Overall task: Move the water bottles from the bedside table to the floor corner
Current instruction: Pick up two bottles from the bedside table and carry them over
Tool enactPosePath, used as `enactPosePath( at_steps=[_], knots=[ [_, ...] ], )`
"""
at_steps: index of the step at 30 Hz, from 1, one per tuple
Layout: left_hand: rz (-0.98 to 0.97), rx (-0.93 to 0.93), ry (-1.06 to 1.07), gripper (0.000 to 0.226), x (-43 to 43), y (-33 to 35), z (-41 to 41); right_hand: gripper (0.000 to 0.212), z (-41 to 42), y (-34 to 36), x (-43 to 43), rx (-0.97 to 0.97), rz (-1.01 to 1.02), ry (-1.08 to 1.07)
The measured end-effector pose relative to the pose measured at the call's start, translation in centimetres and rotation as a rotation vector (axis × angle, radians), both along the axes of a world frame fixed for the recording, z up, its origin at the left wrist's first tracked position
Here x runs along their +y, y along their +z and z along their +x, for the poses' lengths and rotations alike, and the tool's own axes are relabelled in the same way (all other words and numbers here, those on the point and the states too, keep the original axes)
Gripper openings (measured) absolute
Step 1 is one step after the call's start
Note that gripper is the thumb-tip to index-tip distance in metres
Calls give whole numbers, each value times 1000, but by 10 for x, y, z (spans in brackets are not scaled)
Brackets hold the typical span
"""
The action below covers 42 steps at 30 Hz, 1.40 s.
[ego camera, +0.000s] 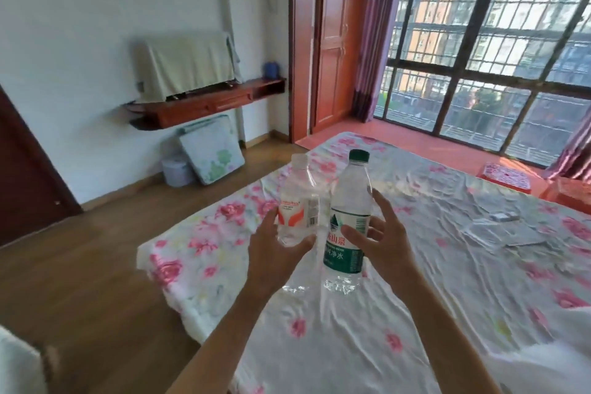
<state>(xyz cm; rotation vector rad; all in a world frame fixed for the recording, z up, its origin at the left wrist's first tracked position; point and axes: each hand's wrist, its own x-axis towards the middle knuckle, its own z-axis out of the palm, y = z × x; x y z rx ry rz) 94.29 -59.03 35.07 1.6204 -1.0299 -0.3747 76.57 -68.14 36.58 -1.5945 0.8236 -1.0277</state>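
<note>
Stretching away to the left of both hands, the wooden floor [96, 265] runs back to the wall, where a folded mat [211, 153] and a pale bin [176, 171] lean. This looks like the nearest floor corner, though which corner is meant cannot be told.

The left hand [271, 259] grasps the small white-capped bottle [297, 201] low down. Its fingers [303, 243] cup the base and the thumb lies against the red label, so the bottle's long axis rises nearly upright from the palm, cap tipped slightly left.

Just beside it, almost touching, the tall green-capped bottle [348, 201] stands upright in the right hand [383, 240]. The thumb crosses the green label and the fingers [383, 205] spread loosely behind, a light hold rather than a clench.

Both bottles hang over the flowered bed [447, 265], already off the bedside surface, which is out of view. The left hand is nearer the floor, so the carry likely swings leftward and down.
</note>
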Motion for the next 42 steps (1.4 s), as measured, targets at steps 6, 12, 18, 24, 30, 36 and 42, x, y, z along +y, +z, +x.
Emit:
enactPosePath(
  at_steps=[6, 12, 18, 24, 30, 36, 42],
  knots=[
    [17, 19, 244, 76, 9, 2, 64, 79, 96, 3, -24, -51, 2, 236],
    [-23, 4, 457, 48, 50, 3, 115, 69, 184, -5, -25, -24, -14, 472],
    [-24, -9, 671, 49, 105, -2, 163, 72, 265, -8, 7, 5, -54, 688],
    [-17, -4, 866, 57, 147, -11, 218, 78, 345, -8, 47, 13, -79, 850],
    [-9, 16, 942, 57, 176, -17, 294, 75, 422, -6, 79, 9, -41, 911],
    [-18, 24, 957, 63, 189, -19, 368, 74, 495, -2, 97, -8, -29, 931],
    [-25, 31, 963, 64, 197, -18, 435, 72, 563, 2, 103, 0, 7, 918]
  ],
)
